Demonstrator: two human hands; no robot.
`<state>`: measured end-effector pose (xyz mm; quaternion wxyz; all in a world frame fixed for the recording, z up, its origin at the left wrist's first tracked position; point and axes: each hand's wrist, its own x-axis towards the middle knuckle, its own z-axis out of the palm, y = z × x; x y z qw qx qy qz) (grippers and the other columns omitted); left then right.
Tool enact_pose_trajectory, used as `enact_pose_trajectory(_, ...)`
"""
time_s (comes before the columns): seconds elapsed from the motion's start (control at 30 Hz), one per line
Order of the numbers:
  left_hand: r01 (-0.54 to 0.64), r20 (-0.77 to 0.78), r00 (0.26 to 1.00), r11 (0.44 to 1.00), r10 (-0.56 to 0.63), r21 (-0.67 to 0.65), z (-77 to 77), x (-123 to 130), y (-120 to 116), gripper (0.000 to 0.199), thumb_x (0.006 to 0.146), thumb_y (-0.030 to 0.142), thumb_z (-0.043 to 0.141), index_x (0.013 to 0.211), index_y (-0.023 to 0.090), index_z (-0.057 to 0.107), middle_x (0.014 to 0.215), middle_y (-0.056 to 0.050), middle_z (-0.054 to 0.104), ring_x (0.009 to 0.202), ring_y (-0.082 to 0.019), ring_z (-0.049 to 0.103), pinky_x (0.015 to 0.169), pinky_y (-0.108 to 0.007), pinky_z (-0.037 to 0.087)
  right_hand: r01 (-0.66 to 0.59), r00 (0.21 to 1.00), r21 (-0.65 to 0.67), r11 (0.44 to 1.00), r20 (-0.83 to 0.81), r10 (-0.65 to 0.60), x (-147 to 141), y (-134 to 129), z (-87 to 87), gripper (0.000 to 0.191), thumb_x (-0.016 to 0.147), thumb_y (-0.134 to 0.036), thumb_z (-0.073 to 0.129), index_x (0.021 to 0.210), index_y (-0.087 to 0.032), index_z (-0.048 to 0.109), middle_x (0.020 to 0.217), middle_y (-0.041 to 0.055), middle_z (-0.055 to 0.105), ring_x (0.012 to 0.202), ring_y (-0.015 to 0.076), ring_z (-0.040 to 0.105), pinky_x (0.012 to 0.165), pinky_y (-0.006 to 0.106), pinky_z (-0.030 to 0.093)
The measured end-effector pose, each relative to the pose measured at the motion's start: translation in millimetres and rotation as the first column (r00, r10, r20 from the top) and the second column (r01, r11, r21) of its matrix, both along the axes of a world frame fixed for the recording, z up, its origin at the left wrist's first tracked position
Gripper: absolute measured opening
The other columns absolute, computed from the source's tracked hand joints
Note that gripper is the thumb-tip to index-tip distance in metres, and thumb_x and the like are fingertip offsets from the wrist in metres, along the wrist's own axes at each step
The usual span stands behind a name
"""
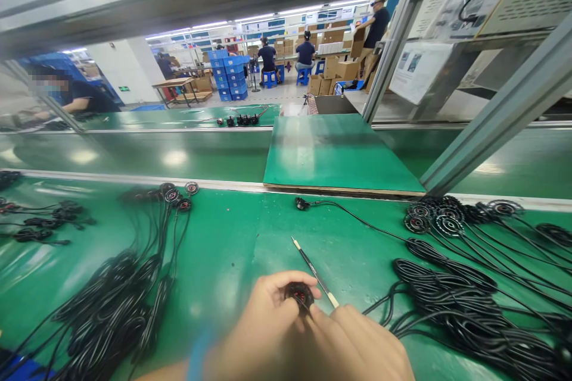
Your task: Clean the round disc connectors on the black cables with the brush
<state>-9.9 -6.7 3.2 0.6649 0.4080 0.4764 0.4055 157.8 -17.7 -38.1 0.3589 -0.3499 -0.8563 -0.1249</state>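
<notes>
In my left hand is a small round black part with red inside, its thumb and forefinger curled around the rim. The fingertips of my right hand are pressed together against the lower edge of that same part. Its cable is mostly hidden by my hands. Just beyond the right knuckles lies a slim black pen-like tool with pale ends, its tip pointing away to the left. Farther off, a black connector on a cable rests on the green mat.
Bundled black cables lie at left, and more coiled cables with round slotted discs at right. A raised green board and a metal post stand ahead. A co-worker sits at far left; blue crates are behind.
</notes>
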Motion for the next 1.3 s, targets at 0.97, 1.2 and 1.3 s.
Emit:
enact_pose_trajectory(0.97,0.301,-0.246,0.933,0.945,-0.263,0.132,-8.8,-18,-6,0.051,0.094,0.042,0.051,0.143,0.027,0.047,0.148,-0.009,0.048,0.138,-0.032,0.039,0.118,-0.050,0.025,-0.016,0.978,-0.261,0.965,-0.203,-0.039,4,-1,1.8,0.020,0.096,-0.019,0.048,0.082,-0.020,0.061,0.066,-0.0012,0.050,0.053,0.0126,0.049,0.052,0.025,0.034)
enact_pose_trajectory(1.2,0.279,0.186,0.936,0.952,-0.299,0.130,-0.7,-10,-1,0.044,0.090,0.039,0.061,0.129,0.021,0.052,0.127,-0.013,0.061,0.114,-0.027,0.060,0.099,-0.042,0.047,-0.033,0.977,-0.194,0.980,-0.213,-0.009,7,1,-2.0,0.013,0.095,-0.017,0.054,0.093,-0.020,0.066,0.070,0.0002,0.057,0.060,0.0132,0.055,0.056,0.025,0.037)
enact_pose_trajectory(1.3,0.297,0.212,0.921,0.942,-0.325,0.156,-0.5,-9,-4,0.035,0.093,0.039,0.057,0.122,0.022,0.046,0.116,-0.010,0.062,0.104,-0.023,0.063,0.095,-0.039,0.047,-0.040,0.982,-0.208,0.977,-0.188,0.000,10,0,-1.1,0.010,0.093,-0.017,0.060,0.100,-0.020,0.067,0.075,-0.0001,0.062,0.063,0.0127,0.056,0.059,0.025,0.038)
